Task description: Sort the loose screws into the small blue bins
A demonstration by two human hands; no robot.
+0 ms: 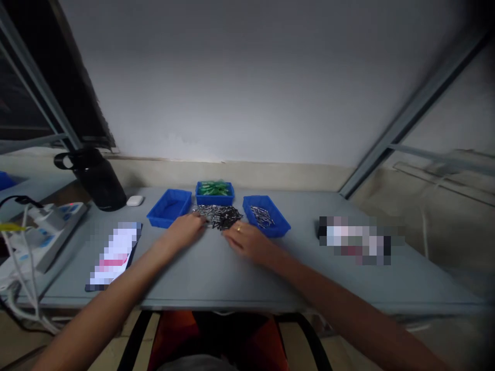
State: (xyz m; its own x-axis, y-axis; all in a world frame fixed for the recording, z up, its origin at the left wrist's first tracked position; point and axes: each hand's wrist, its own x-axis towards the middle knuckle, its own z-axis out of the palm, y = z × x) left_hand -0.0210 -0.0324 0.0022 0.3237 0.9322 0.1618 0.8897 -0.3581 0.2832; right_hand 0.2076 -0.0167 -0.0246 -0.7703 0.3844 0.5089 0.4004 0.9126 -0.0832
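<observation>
A pile of small metal and black pieces (220,215) lies on the grey table between my two hands. My left hand (187,229) rests at the pile's left edge, fingers bent together, their tips too small to make out. On the near right side of the pile is my right hand (242,238), a ring on one finger, its fingers drawn together; what they hold, if anything, is hidden. An empty blue tray (169,222) sits beyond my left hand. Behind the pile a blue tray (214,200) holds green pieces. The right blue tray (279,225) contains slender metal pieces.
On the left are a phone (114,257), a black bottle (98,180), a white case (135,201) and a power strip (58,234) with cables. A blurred-out object (353,238) lies on the right. Behind the table (216,273) stands a wall.
</observation>
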